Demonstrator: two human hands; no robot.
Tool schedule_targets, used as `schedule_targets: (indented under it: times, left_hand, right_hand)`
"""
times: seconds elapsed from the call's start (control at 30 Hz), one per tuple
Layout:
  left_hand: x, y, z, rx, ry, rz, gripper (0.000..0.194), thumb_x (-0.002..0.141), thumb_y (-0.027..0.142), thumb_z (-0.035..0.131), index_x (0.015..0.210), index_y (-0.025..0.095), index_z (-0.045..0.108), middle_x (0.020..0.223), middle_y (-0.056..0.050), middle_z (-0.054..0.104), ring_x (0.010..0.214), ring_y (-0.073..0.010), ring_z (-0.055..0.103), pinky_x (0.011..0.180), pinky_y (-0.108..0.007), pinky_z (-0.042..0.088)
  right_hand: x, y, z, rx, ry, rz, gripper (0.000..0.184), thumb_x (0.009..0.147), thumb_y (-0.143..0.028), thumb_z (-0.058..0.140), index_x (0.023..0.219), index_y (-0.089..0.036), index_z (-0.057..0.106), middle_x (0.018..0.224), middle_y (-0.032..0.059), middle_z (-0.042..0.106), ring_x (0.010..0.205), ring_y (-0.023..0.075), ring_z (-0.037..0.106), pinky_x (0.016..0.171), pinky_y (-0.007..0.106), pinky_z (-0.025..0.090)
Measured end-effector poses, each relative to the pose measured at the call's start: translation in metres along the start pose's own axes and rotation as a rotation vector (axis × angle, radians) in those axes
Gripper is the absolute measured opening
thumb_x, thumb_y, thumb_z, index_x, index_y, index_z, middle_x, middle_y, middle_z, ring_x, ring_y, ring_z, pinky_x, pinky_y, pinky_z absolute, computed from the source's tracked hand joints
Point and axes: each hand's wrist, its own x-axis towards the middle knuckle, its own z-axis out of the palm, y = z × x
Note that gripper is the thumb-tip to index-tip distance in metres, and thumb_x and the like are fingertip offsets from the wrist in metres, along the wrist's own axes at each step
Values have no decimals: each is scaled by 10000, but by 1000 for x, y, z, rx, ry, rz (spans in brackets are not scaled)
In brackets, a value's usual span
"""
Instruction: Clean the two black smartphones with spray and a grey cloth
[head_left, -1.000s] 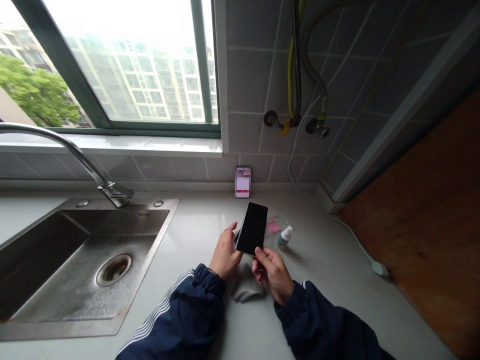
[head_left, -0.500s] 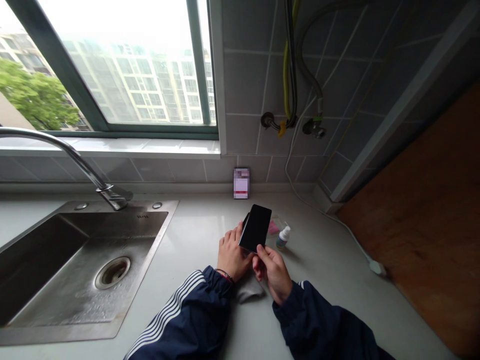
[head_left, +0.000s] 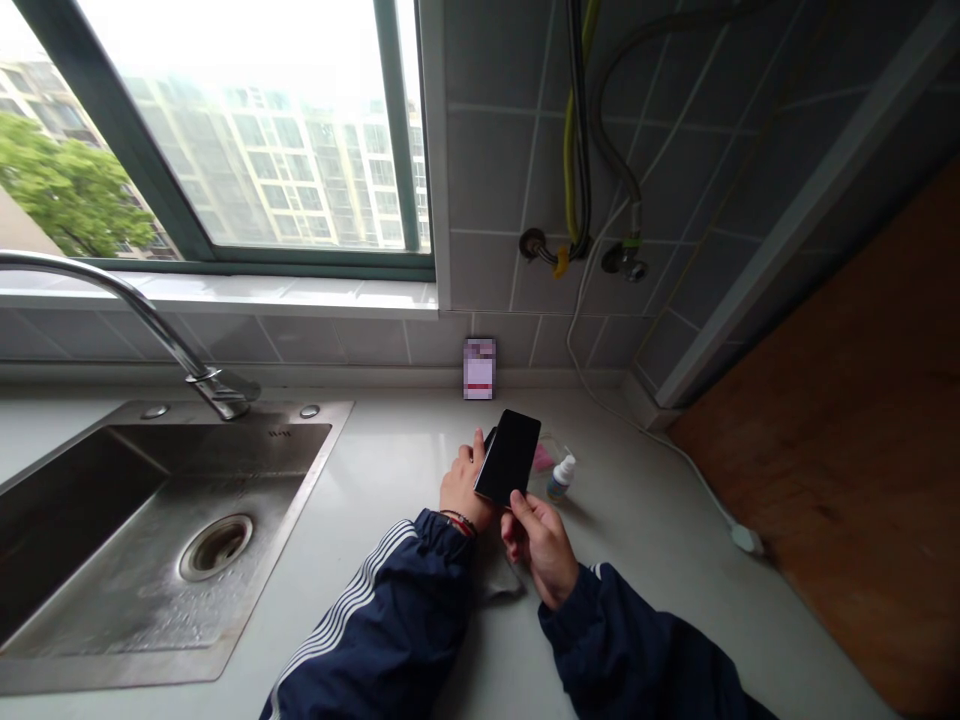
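Currently phone (head_left: 511, 455) up, not yet down.
R hand (head_left: 546, 548) clamped on it; L hand (head_left: 460, 488) part-hidden, can't tell grip; bottle (head_left: 559, 480) untouched.

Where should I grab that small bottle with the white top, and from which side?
I'd pinch the bottle around its body, just below the white top, coming from the right. It appears to stand upright and its right side looks unobstructed, while the black phone-like device is to its left and the right hand on its near side.
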Motion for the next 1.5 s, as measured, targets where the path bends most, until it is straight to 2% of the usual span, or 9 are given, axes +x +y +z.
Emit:
schedule_targets:
  times: [0.3, 0.47, 0.6, 0.73, 0.9, 1.0, 1.13, 1.37, 1.5]
  left_hand:
    - [1, -2, -4, -66, -6, -14, 1030, 732, 560, 701, 1572, 153, 267, 1249, -248, 541, 956, -376, 625, 812, -447, 463]
    - [3, -5, -11, -2, -95, -32, 1005, 771, 391, 649, 1591, 112, 140, 1273, -223, 505, 987, -326, 648, 854, -403, 486]
    - [5, -13, -21, -57, -105, -57, 1079, 751, 433, 669, 1585, 49, 102, 1279, -243, 488, 1067, -359, 635, 909, -433, 488]
    - [6, -30, -33, -122, 9, -126, 1080, 698, 484, 734, 1556, 60, 233, 1344, -259, 472, 1240, -394, 543, 1012, -463, 439]
    - [0, -45, -46, -455, 248, -166, 813, 603, 373, 840, 1330, 166, 538, 1207, -162, 620, 1209, -348, 562, 1021, -438, 428]
    - [-7, -46, -49, -739, 163, -251, 796, 605, 411, 869, 1296, 202, 533, 987, -74, 661, 911, -253, 663, 774, -356, 520]
    - [-13, -41, -47, -1146, -69, -429, 791, 642, 450, 855, 1295, 252, 456, 785, 49, 560, 607, -124, 576, 483, -221, 429]
    - [-20, -34, -42, -1503, -277, -439, 766, 588, 356, 915, 1223, 240, 502, 805, 64, 521, 587, -74, 562, 396, -152, 388]
    - [-23, -36, -38, -1582, -307, -429, 753, 609, 360, 918, 1236, 221, 525, 809, 56, 521, 588, -73, 579, 397, -153, 429]
  right_hand:
    - [2, 1, 0, 0, 0, 1, 516, 778, -648, 735, 736, -182, 517, 558, -33, 571, 391, 52, 415, 353, 165, 302]
    - [2, 0, 0, 0, -13, -2, 520, 748, -649, 759, 769, -182, 531, 550, -40, 566, 383, 52, 409, 349, 165, 290]
    - [1, 0, 0, -3, -20, -4, 520, 754, -648, 754, 753, -185, 518, 548, -38, 566, 386, 55, 414, 353, 170, 296]
    - [2, 0, -1, -5, -6, 0, 530, 753, -656, 750, 738, -187, 505, 558, -41, 566, 389, 52, 418, 357, 167, 306]
    - [6, 1, -3, -8, 22, 42, 572, 701, -688, 770, 750, -195, 484, 564, -42, 589, 379, 51, 435, 349, 159, 324]
    - [9, 2, -5, -12, 36, 93, 613, 642, -706, 798, 747, -203, 464, 562, -38, 603, 373, 58, 457, 336, 157, 339]
    - [13, 1, -8, -23, 60, 166, 621, 615, -686, 829, 759, -204, 465, 580, -30, 623, 400, 71, 513, 338, 149, 383]
    - [16, -5, -12, -47, 113, 263, 410, 847, -501, 738, 786, -194, 473, 604, -16, 633, 436, 84, 570, 383, 164, 484]
    - [14, -8, -11, -58, 113, 303, 305, 919, -410, 669, 838, -194, 469, 619, -3, 641, 443, 99, 592, 407, 188, 520]
